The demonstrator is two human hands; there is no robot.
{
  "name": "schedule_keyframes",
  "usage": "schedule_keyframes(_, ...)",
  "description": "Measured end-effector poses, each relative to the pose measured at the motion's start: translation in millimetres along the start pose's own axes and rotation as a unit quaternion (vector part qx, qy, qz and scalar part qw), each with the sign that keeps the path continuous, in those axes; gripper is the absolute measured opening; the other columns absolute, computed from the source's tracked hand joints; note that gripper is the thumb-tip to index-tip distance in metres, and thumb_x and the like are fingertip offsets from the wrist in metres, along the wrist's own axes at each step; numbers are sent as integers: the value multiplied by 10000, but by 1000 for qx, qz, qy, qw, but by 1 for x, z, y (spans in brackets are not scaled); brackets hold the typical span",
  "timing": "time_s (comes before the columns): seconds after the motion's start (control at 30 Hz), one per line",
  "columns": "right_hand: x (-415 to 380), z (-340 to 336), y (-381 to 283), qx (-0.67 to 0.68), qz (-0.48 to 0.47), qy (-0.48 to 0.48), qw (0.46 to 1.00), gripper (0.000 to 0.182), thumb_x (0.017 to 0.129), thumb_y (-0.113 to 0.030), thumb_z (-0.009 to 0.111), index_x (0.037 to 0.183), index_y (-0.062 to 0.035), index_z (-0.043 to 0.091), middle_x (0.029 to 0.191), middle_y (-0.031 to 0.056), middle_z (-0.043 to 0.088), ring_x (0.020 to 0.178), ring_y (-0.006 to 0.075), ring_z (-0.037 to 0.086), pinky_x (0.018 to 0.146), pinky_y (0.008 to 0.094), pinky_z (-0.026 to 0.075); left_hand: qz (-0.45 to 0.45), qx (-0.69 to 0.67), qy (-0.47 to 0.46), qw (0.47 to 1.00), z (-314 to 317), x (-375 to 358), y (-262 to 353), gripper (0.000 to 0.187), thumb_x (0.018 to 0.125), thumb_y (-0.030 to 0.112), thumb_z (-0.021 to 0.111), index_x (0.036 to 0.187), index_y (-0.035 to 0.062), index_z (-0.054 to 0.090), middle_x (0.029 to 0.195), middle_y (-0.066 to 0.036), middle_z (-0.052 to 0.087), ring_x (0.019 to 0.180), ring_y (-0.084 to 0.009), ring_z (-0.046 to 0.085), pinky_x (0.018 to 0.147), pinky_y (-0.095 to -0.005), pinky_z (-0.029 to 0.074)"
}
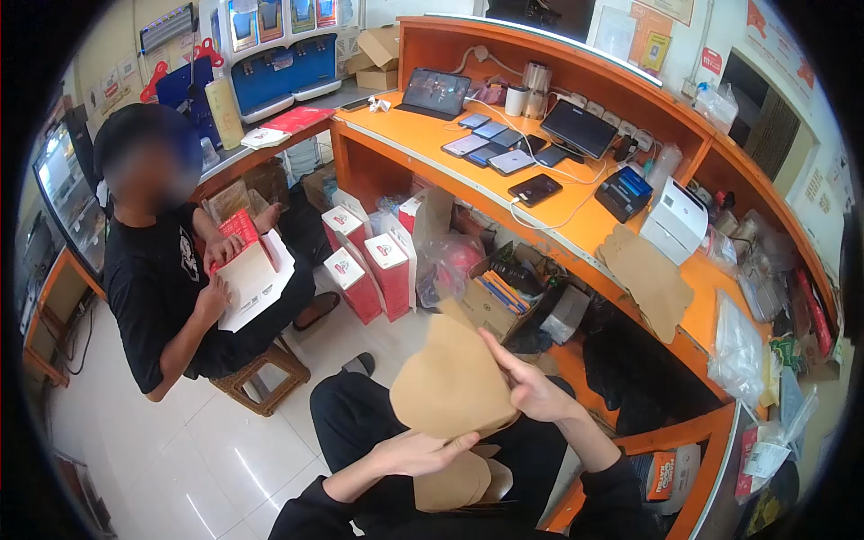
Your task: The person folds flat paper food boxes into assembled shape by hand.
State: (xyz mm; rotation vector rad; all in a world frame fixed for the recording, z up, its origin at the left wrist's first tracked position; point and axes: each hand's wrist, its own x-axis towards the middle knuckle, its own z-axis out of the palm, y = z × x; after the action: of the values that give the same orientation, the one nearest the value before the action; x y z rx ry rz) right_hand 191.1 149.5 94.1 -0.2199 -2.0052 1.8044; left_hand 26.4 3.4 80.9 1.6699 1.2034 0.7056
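A brown kraft cardboard box piece (447,376) with a broad rounded flap is held up over my lap, partly folded. My left hand (423,454) grips its lower edge from beneath, thumb along the near side. On its right side, my right hand (537,389) holds the edge, with the forefinger stretched along the board. Motion blurs the upper part of the piece. Below it, more kraft pieces (453,481) with rounded flaps rest on my lap, partly covered by my left hand.
At left a seated person (148,261) handles a red and white carton (261,274). Several folded red and white boxes (364,270) stand on the floor. Flat kraft blanks (643,279), phones (513,161) and a white printer (670,223) lie along the orange counter (562,211).
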Motion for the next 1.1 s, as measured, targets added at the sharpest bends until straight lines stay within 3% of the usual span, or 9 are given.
schedule_keyframes(0.2,3,8,-23,53,74,77,993,457,858,-123,633,1247,44,459,1207,118,542,1115,133,492,942,283,395,60,53,-51,996,-12,5,9,378,962,282,445,1224,15,498,1157,-181,554,1087,-317,518,914,-362,422)
schedule_keyframes(0.4,2,20,-27,-17,-29,163,986,112,803,-39,646,905,7,661,919,59,651,974,156,571,947,350,388,181,-52,-102,977,-15,10,-48,727,819,498,625,1319,20,400,1295,-139,487,1160,-267,490,938,-347,409)
schedule_keyframes(0.43,1,17,-27,-65,-69,151,984,112,778,-77,681,865,-7,673,922,64,642,980,179,564,958,379,367,146,-305,-95,936,-15,9,-61,1074,632,627,728,1403,39,264,1418,-112,346,1257,-250,395,997,-373,354)
schedule_keyframes(0.5,-1,11,-29,-167,-124,121,971,129,727,-142,736,794,-42,689,941,67,611,997,214,535,960,404,340,242,-632,-89,730,-6,17,-72,1248,547,697,728,1440,54,138,1464,-131,242,1312,-269,322,1035,-422,310)
schedule_keyframes(0.6,-6,6,-39,-320,-133,83,934,180,615,-238,807,671,-110,693,1030,62,499,1052,252,428,909,374,320,193,-701,-46,685,-19,11,-63,1241,549,735,688,1441,61,148,1452,-148,257,1314,-281,321,1026,-462,315)
schedule_keyframes(0.7,-7,8,-52,-395,-129,90,905,199,601,-247,816,696,-115,702,1082,77,483,1064,252,425,917,377,311,126,-622,69,770,-10,1,-45,1156,619,711,668,1434,60,169,1412,-139,324,1277,-277,371,996,-441,353)
schedule_keyframes(0.73,-8,9,-54,-405,-131,89,900,192,607,-233,816,703,-111,702,1091,83,476,1067,254,429,910,376,326,202,-620,15,758,-9,1,-47,879,791,525,649,1402,44,239,1322,-116,421,1206,-227,427,966,-383,375)
schedule_keyframes(0.83,-11,15,-48,-405,-139,99,898,163,633,-167,808,722,-85,699,1109,95,463,1099,268,443,891,377,381,133,-297,187,927,-4,-3,-10,561,917,283,561,1346,18,316,1243,-96,472,1121,-173,455,935,-323,383)
schedule_keyframes(1.1,-8,26,-23,-303,-197,151,920,119,699,31,721,714,26,603,1112,131,530,1159,315,512,865,404,470,0,-270,382,884,5,4,-4,286,945,163,515,1157,-29,501,1051,-85,574,947,-158,529,843,-288,427)
